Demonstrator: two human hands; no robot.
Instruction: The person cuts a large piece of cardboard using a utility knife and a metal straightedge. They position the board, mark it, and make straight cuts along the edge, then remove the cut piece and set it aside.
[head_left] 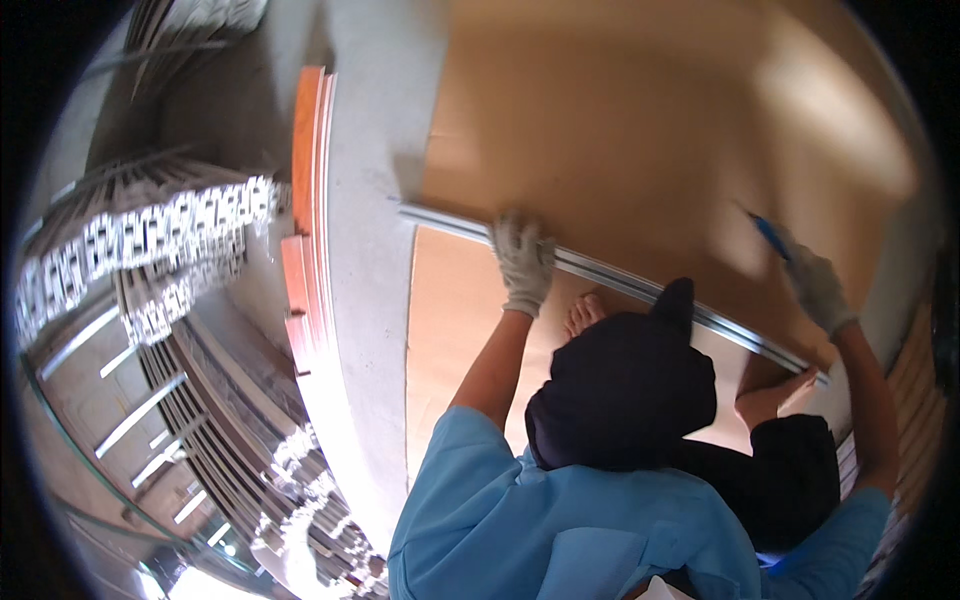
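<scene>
A long silvery metal bar [600, 270] lies slantwise across a large brown cardboard sheet [620, 130]. My left hand [522, 262], in a pale work glove, rests on the bar left of its middle, fingers stretched over it. To the right, my gloved right hand [815, 285] is closed around a blue utility knife [768, 236]. The knife's thin tip points up and left, beyond the far side of the bar; whether it touches the cardboard I cannot tell. One bare foot [583, 312] is beside the bar, and the other foot [775, 400] is close to its right end.
Orange-red strips [303, 150] with pale edges lie on the grey floor [370, 130] to the left. Farther left are stacked metal profiles [160, 235], with several long bars [200, 400] nearer. My bent knee [625, 390] in dark cloth hides part of the cardboard.
</scene>
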